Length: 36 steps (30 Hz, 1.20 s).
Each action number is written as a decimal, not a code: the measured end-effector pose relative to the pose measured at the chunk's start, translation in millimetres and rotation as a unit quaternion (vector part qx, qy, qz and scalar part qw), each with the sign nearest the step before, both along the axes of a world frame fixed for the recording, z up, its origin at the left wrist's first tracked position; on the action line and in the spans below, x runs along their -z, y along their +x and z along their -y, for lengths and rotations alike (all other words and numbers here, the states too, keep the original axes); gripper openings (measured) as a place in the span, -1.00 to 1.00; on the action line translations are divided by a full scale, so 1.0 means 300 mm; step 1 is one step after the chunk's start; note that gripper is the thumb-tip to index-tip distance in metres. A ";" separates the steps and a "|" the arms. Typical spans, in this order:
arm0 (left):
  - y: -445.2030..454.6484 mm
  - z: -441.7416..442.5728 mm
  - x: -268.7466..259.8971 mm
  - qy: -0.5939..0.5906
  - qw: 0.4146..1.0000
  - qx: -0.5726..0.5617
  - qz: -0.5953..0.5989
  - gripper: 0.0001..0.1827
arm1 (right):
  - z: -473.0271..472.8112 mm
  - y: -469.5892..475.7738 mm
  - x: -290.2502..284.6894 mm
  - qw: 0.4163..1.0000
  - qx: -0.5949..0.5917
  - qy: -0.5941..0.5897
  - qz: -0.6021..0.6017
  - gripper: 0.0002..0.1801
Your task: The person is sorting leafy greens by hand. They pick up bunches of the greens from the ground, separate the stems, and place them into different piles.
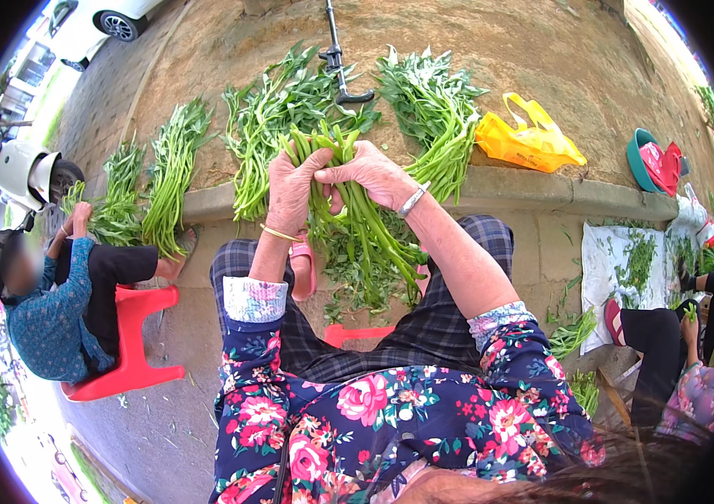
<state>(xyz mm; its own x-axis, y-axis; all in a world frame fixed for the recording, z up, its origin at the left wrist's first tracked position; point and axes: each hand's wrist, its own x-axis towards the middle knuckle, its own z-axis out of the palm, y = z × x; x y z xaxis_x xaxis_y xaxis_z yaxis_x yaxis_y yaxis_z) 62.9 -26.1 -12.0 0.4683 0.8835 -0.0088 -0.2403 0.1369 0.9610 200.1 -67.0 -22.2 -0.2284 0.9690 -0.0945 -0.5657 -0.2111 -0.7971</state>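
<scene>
My left hand [294, 186] and my right hand [369, 175] meet over my lap, both closed around a bunch of green leafy-vegetable stems [363, 217] that looks like water spinach. Its stems fan downward between my knees, while thick stem ends poke up above my fingers. Loose picked leaves [357, 277] lie on the ground between my feet, partly hidden by the bunch. Beyond my hands, a large pile of the greens [268, 126] rests on the earth at left. Another pile [435, 113] lies at right, its stems overhanging the stone curb [521, 192].
A black crutch [335, 57] lies by the piles. A yellow plastic bag [527, 138] and a teal basin [640, 160] stand at right, above a white sheet [602, 271] with greens. One person [54, 302] sits left on a red stool [136, 340]; others sit right.
</scene>
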 end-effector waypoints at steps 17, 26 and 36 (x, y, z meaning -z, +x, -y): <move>-0.021 -0.022 0.003 -0.041 0.996 -0.025 0.076 -0.86 | 0.000 -0.002 -0.004 0.988 0.139 -0.051 -0.054 -0.90; -0.033 -0.045 0.005 -0.003 0.997 -0.027 0.077 -0.80 | 0.009 0.027 -0.020 0.990 0.126 -0.022 0.067 -0.86; -0.051 -0.048 -0.002 -0.031 0.998 0.032 0.041 -0.75 | 0.018 0.023 -0.033 0.993 0.038 0.007 0.111 -0.84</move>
<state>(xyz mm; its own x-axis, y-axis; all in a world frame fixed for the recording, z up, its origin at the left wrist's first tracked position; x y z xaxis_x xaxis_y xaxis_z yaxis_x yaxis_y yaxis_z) 47.5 -11.8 -11.3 0.5253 0.8507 -0.0208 -0.3072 0.2124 0.9277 207.1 -72.3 -12.3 -0.1296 0.9843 -0.1200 -0.3902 -0.1619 -0.9064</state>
